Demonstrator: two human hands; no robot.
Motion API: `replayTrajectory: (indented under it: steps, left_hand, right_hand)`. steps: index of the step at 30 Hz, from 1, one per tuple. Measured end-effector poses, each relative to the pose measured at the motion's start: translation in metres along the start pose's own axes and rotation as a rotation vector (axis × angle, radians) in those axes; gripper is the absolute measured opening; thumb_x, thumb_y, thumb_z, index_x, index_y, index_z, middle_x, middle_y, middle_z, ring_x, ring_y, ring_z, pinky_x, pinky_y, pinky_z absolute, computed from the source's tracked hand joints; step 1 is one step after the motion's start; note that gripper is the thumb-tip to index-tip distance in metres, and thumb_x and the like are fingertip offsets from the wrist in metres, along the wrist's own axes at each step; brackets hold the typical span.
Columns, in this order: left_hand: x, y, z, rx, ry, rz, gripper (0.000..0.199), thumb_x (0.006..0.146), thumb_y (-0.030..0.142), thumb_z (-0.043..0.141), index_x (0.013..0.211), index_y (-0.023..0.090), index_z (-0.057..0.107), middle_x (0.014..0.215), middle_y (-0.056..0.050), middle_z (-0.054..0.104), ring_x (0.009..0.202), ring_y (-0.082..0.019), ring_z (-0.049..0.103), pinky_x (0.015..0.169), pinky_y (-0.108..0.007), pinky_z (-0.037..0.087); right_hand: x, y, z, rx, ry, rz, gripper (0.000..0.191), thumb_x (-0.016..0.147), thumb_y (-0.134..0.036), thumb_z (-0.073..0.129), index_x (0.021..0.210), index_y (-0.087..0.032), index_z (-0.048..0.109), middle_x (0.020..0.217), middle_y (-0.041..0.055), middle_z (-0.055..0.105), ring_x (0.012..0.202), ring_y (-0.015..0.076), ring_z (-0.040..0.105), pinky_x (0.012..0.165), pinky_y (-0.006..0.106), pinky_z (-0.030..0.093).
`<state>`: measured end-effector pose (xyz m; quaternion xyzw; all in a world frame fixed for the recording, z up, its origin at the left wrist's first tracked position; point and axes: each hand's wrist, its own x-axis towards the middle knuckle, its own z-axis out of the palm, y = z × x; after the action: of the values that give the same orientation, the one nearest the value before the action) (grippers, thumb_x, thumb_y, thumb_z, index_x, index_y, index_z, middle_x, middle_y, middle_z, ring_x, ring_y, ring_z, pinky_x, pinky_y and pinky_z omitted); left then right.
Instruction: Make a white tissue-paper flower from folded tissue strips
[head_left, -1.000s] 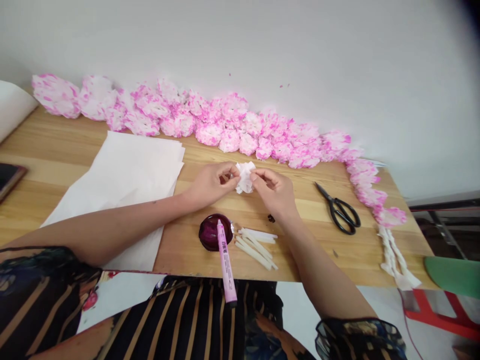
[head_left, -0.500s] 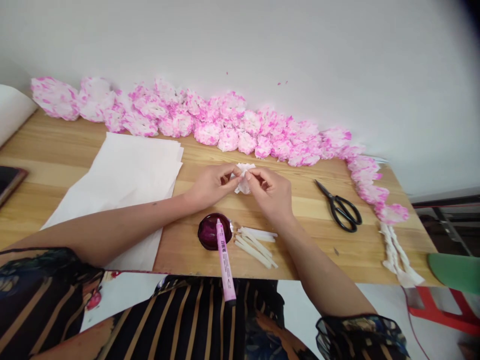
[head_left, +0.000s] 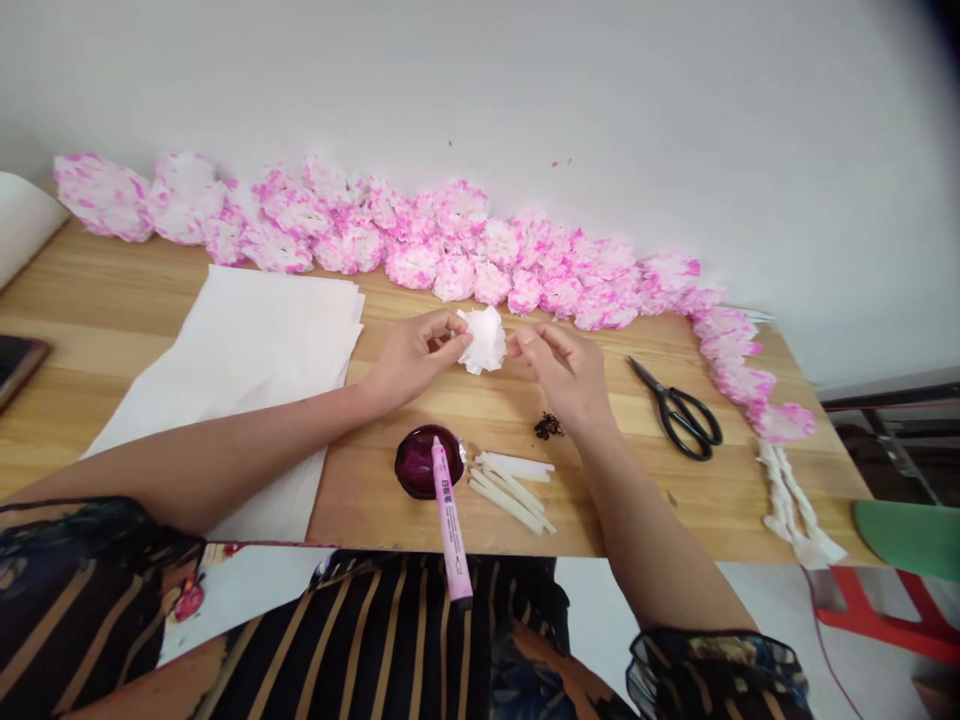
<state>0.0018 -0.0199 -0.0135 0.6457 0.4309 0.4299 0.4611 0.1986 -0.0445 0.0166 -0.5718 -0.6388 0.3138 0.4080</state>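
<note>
Between the thumb and fingers of my left hand [head_left: 421, 362] is a small white paper flower [head_left: 484, 340] with crinkled edges. Just to its right, my right hand [head_left: 566, 372] has its thumb and fingers drawn together at the flower's edge. Whether they pinch a petal I cannot make out. Nearer to me, a dark purple dish [head_left: 415, 465] sits on the wooden table, and a pink marker [head_left: 452, 530] with a black end lies across it. Several pale sticks [head_left: 514, 490] lie beside the dish. A small clump of black ties [head_left: 548, 426] is next to my right wrist.
A long row of pink-and-white paper flowers [head_left: 416, 265] runs along the wall. White paper sheets [head_left: 247, 345] are stacked on the left, near a phone [head_left: 19, 365]. Black-handled scissors [head_left: 679, 410] lie on the right. White twisted paper strips [head_left: 784, 500] hang over the table [head_left: 615, 515] edge.
My right hand has moved right, off the middle of the white paper flower, uncovering the black clump. The flower is now more spread and slightly higher in my left hand.
</note>
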Motion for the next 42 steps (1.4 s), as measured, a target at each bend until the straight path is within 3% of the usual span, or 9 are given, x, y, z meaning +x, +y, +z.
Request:
replayTrajectory:
  steps: [7, 11, 15, 17, 20, 23, 25, 32, 42]
  left_hand:
    - [0.002, -0.003, -0.002, 0.001, -0.039, -0.008, 0.022, 0.088, 0.038, 0.058, 0.085, 0.016, 0.061, 0.076, -0.001, 0.062, 0.066, -0.01, 0.056, 0.059, -0.022, 0.045]
    - [0.0, 0.0, -0.002, 0.003, -0.09, 0.022, 0.031, 0.087, 0.043, 0.061, 0.105, 0.017, 0.059, 0.085, -0.002, 0.066, 0.07, -0.011, 0.059, 0.061, -0.021, 0.046]
    - [-0.003, 0.006, 0.0, 0.077, -0.087, 0.056, 0.045, 0.081, 0.028, 0.068, 0.123, 0.02, 0.053, 0.099, -0.002, 0.07, 0.069, -0.009, 0.06, 0.065, -0.021, 0.049]
    - [-0.003, 0.006, 0.0, 0.108, -0.077, 0.072, 0.043, 0.082, 0.022, 0.064, 0.124, 0.021, 0.052, 0.094, -0.001, 0.07, 0.069, -0.009, 0.06, 0.066, -0.022, 0.049]
    - [-0.002, 0.001, 0.0, 0.114, -0.034, 0.099, 0.033, 0.083, 0.02, 0.059, 0.115, 0.02, 0.053, 0.084, 0.001, 0.067, 0.069, -0.01, 0.059, 0.067, -0.022, 0.047]
    - [-0.001, -0.002, -0.001, 0.16, -0.031, 0.193, 0.007, 0.084, 0.017, 0.054, 0.09, 0.018, 0.058, 0.079, 0.0, 0.065, 0.069, -0.011, 0.057, 0.066, -0.023, 0.045]
    - [-0.001, 0.0, -0.002, 0.212, -0.077, 0.267, 0.01, 0.084, 0.014, 0.053, 0.078, 0.017, 0.06, 0.079, -0.002, 0.066, 0.071, -0.011, 0.057, 0.066, -0.024, 0.044]
    - [-0.002, 0.01, -0.001, 0.316, -0.092, 0.258, 0.016, 0.084, 0.035, 0.068, 0.081, 0.019, 0.067, 0.085, -0.004, 0.067, 0.071, -0.012, 0.058, 0.064, -0.025, 0.044]
    - [0.0, 0.004, 0.0, 0.174, -0.047, 0.136, 0.014, 0.084, 0.025, 0.059, 0.073, 0.017, 0.063, 0.074, -0.001, 0.065, 0.068, -0.011, 0.055, 0.062, -0.024, 0.041]
  right_hand:
    - [-0.004, 0.002, 0.009, -0.284, -0.102, -0.141, 0.014, 0.084, -0.031, 0.065, 0.077, -0.02, 0.07, 0.072, -0.0007, 0.065, 0.067, 0.0131, 0.053, 0.064, 0.027, 0.037]
    - [-0.003, 0.003, 0.011, -0.097, -0.134, -0.006, 0.018, 0.084, -0.033, 0.061, 0.075, -0.019, 0.068, 0.069, -0.0017, 0.062, 0.063, 0.0117, 0.049, 0.061, 0.026, 0.037]
    - [0.0, 0.003, 0.009, 0.12, -0.166, 0.099, 0.023, 0.082, -0.039, 0.064, 0.074, -0.018, 0.068, 0.063, -0.0037, 0.056, 0.057, 0.0092, 0.042, 0.056, 0.024, 0.034]
    - [0.001, 0.004, 0.008, 0.182, -0.17, 0.134, 0.024, 0.081, -0.042, 0.065, 0.073, -0.019, 0.066, 0.06, -0.0047, 0.053, 0.054, 0.0086, 0.039, 0.054, 0.024, 0.033]
    - [0.002, 0.006, 0.008, 0.262, -0.166, 0.19, 0.028, 0.08, -0.045, 0.067, 0.07, -0.019, 0.063, 0.058, -0.0051, 0.051, 0.052, 0.0083, 0.039, 0.051, 0.023, 0.033]
    - [0.002, 0.007, 0.009, 0.303, -0.168, 0.211, 0.029, 0.08, -0.046, 0.068, 0.07, -0.019, 0.063, 0.058, -0.0047, 0.051, 0.051, 0.0083, 0.04, 0.051, 0.023, 0.034]
    - [0.002, 0.007, 0.009, 0.287, -0.164, 0.201, 0.03, 0.08, -0.046, 0.068, 0.071, -0.019, 0.063, 0.056, -0.0051, 0.05, 0.051, 0.0083, 0.04, 0.051, 0.023, 0.033]
    - [0.001, 0.003, 0.013, 0.19, -0.125, 0.098, 0.022, 0.079, -0.04, 0.065, 0.076, -0.018, 0.068, 0.065, -0.004, 0.055, 0.055, 0.0082, 0.04, 0.054, 0.024, 0.034]
    - [0.002, 0.008, 0.015, 0.076, -0.106, 0.046, 0.02, 0.082, -0.036, 0.062, 0.079, -0.018, 0.069, 0.069, -0.0022, 0.061, 0.062, 0.0104, 0.049, 0.061, 0.025, 0.039]
